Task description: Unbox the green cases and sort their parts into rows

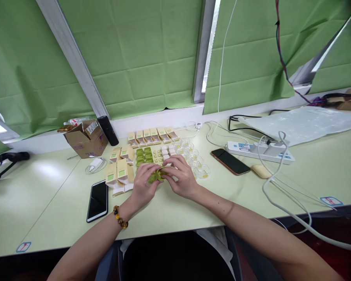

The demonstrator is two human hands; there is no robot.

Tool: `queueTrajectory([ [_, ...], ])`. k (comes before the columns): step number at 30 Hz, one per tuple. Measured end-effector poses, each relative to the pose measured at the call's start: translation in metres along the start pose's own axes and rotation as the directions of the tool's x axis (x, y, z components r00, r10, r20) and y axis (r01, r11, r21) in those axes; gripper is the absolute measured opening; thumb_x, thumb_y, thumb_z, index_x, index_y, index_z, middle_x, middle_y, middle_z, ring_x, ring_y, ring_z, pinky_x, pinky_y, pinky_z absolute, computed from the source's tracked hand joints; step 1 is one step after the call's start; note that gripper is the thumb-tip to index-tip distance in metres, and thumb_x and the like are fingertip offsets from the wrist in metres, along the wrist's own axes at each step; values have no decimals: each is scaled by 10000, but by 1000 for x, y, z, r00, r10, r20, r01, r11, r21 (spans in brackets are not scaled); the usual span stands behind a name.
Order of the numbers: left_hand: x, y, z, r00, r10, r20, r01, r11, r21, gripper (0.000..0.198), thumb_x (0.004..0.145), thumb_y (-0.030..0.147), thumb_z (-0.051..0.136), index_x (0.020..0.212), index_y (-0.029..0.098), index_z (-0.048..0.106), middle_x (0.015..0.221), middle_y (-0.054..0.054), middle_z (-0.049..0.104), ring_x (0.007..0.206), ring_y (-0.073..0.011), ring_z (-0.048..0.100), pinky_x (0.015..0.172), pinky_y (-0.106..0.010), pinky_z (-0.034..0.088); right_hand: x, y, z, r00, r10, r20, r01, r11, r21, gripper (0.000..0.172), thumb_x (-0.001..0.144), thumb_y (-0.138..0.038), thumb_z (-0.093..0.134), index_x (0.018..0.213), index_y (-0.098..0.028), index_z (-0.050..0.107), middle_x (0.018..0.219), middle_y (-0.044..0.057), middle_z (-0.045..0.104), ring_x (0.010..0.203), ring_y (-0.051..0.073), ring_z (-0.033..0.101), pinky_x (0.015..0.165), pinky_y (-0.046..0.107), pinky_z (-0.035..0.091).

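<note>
My left hand (pixel 143 183) and my right hand (pixel 181 176) meet over the table, fingers bent around a small olive-green plastic piece (pixel 160 174). Fingers cover part of it, so its full shape cannot be made out. Just beyond my left hand stand rows of square green cups (pixel 144 154). Beside them lie small yellowish pieces (pixel 157 155), then pale pink-white blocks (pixel 168 150). Clear plastic covers (pixel 203 171) with yellow spots spread behind and right of my right hand. Small cream cartons (pixel 122 174) with green windows stand left of my left hand.
More cream cartons (pixel 155 136) line the back. Further left are a white phone (pixel 98 201), a charger (pixel 96 164), a cardboard box (pixel 86 140) and a black cylinder (pixel 108 130). To the right lie a brown-edged phone (pixel 230 161), a power strip (pixel 260 151) and loose white cables.
</note>
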State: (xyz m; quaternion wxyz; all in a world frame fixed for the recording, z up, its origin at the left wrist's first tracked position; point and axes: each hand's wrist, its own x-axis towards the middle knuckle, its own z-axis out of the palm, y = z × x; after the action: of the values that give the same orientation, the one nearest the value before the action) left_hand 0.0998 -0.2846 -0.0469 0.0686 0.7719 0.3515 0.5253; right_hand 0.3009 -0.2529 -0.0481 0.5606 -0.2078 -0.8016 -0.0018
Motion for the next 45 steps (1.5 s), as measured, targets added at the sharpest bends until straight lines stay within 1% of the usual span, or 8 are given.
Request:
queueTrajectory([
  [5,0,1,0,992,125,12,-126,986,109,429,916,216,780,1334,292,714,1197,-103,763,1130,-306,653,987,-502,541,0,0,2,1000,-30,-3,30,997,-74,192,915,-102,692,962,-273,764,1081,89,714,1098,311,566,878,508,604],
  [9,-1,3,0,981,192,26,-193,965,175,455,940,173,748,1378,269,668,1210,-102,753,1130,-287,646,971,-482,557,-1,1,3,997,-78,-14,76,989,-125,193,920,-72,658,952,-236,753,1068,97,718,1112,302,565,879,472,602],
  [14,-1,1,-1,974,222,49,-227,946,232,468,946,148,728,1393,254,639,1230,-111,744,1133,-284,649,977,-489,558,-1,0,3,993,-120,-6,117,979,-168,183,931,-74,649,1004,-213,742,1083,112,719,1124,307,568,882,466,596],
  [23,-1,3,-4,966,241,90,-257,895,364,464,947,101,677,1389,240,642,1251,-99,760,1146,-287,637,1006,-477,527,-1,2,3,993,-118,-21,114,983,-146,189,932,-64,630,948,-224,730,1029,104,670,1101,293,572,881,459,583],
  [29,-1,-1,-6,982,185,37,-183,889,419,429,959,113,663,1367,248,662,1250,-90,767,1159,-293,647,1023,-488,515,0,-1,-2,988,-144,-61,132,977,-170,161,940,-99,659,942,-243,729,971,90,645,1043,285,592,854,475,573],
  [33,4,-12,-8,995,39,-92,-5,938,347,410,922,169,730,1318,263,687,1232,-74,756,1158,-290,641,1029,-492,526,2,-8,-6,950,-254,-181,222,959,-178,205,907,-65,703,988,-253,722,926,67,631,1003,264,595,828,454,591],
  [37,9,-15,-10,973,-106,-205,155,959,238,398,874,222,791,1260,269,707,1205,-61,751,1168,-288,639,1046,-489,522,3,-11,-9,913,-310,-264,266,945,-191,296,864,-7,713,1032,-250,739,898,60,607,993,261,579,807,439,603],
  [45,8,-11,-10,962,-176,-207,219,953,207,407,870,227,786,1265,277,706,1225,-64,745,1194,-290,637,1038,-480,523,3,-1,-9,916,-290,-276,243,951,-192,292,877,-18,695,1018,-268,747,863,48,636,938,241,590,771,419,582],
])
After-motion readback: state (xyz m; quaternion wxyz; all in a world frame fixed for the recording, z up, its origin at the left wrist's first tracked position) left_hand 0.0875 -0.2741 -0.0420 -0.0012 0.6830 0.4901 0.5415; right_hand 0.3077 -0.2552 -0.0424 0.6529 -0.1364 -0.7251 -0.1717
